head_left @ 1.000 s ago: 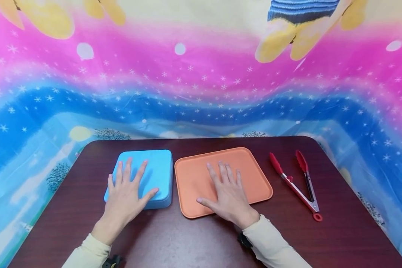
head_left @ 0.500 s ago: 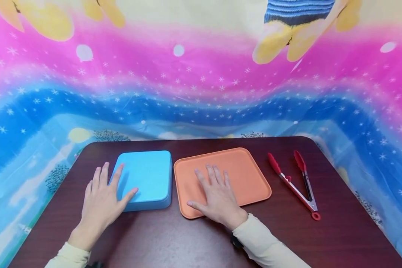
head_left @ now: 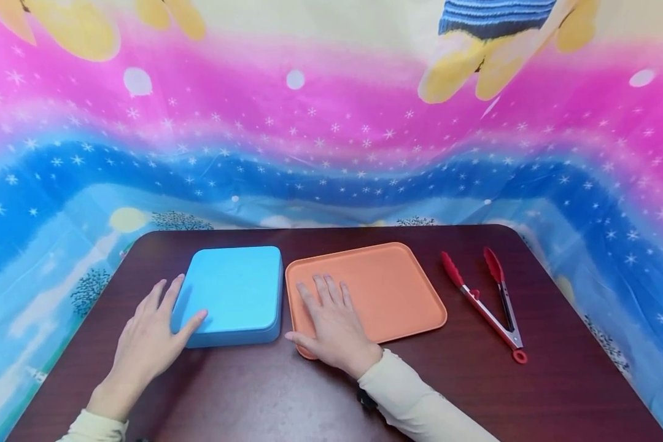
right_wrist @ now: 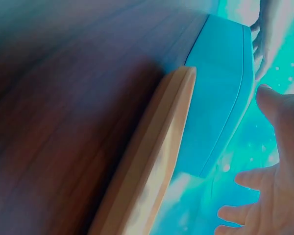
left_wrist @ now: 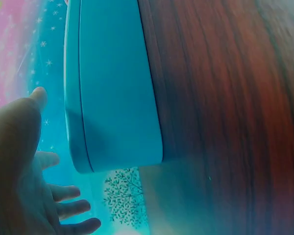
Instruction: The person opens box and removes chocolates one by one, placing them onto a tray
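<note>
A blue lidded box [head_left: 234,288] lies on the table's left half. Beside its left edge is my left hand [head_left: 146,341], fingers extended and thumb over the near left corner; in the left wrist view the hand [left_wrist: 19,171] is apart from the box [left_wrist: 117,98]. To the box's right lies an orange tray [head_left: 398,294]. Above the tray's left part hovers my right hand [head_left: 334,331] with its fingers spread. The right wrist view has that hand [right_wrist: 279,181] off the tray rim [right_wrist: 152,142], holding nothing.
Red-tipped tongs [head_left: 497,319] lie spread apart on the right of the dark wooden table [head_left: 287,393]. A patterned cloth [head_left: 331,147] hangs behind the table and along its sides.
My left hand has moved left from over the box to beside its left edge. My right hand has shifted left across the tray. Box, tray and tongs stay in place.
</note>
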{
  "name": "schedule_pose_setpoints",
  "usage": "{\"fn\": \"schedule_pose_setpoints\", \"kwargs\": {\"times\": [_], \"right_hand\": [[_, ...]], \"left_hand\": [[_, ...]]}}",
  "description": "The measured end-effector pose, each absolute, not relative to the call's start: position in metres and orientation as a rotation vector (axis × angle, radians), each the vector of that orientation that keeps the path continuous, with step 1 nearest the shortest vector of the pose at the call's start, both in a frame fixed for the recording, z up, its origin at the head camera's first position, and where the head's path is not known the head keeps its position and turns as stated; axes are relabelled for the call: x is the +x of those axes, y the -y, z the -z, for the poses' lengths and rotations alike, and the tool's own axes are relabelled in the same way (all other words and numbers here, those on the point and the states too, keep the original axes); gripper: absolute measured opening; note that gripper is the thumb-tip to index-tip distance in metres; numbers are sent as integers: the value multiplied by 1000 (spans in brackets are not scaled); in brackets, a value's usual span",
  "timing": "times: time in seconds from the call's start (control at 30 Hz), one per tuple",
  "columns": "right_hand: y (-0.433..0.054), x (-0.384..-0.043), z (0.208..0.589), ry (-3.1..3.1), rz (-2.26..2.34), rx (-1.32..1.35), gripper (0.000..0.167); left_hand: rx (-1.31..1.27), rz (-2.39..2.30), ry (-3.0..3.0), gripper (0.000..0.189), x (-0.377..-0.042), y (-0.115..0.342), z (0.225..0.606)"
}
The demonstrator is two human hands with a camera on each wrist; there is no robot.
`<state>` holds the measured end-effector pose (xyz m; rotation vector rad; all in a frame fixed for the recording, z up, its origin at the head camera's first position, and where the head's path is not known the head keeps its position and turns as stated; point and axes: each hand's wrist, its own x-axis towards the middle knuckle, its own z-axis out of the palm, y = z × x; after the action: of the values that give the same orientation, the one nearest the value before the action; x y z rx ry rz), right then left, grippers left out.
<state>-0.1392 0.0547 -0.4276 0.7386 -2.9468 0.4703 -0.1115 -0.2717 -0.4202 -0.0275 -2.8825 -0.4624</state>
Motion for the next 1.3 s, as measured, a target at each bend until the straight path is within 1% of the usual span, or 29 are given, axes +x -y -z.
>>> {"fn": "schedule_pose_setpoints", "kwargs": {"times": [0.17,0.37,0.53,0.67,0.77,0.97,1.13,1.3], "right_hand": [[-40,-139,427,2938,-430,781,89],[-26,-138,429,2956,-436,846,91],[-17,-140,431,2974,-480,846,95],[-12,-140,431,2991,-647,815,96],[-7,-141,431,2983,-816,787,95],[0,-144,431,2970,-1097,664,93],[4,-148,429,2980,-1248,577,99],[9,-150,429,2978,-1310,553,102]], "left_hand": [[-6,502,2938,93,-111,280,420],[23,647,3074,97,-112,287,419],[49,756,3167,107,-115,287,419],[27,784,3171,119,-116,287,421],[6,826,3155,124,-117,289,422],[8,877,3128,121,-118,291,423],[1,922,3124,122,-118,291,423],[10,913,3149,125,-119,291,419]]}}
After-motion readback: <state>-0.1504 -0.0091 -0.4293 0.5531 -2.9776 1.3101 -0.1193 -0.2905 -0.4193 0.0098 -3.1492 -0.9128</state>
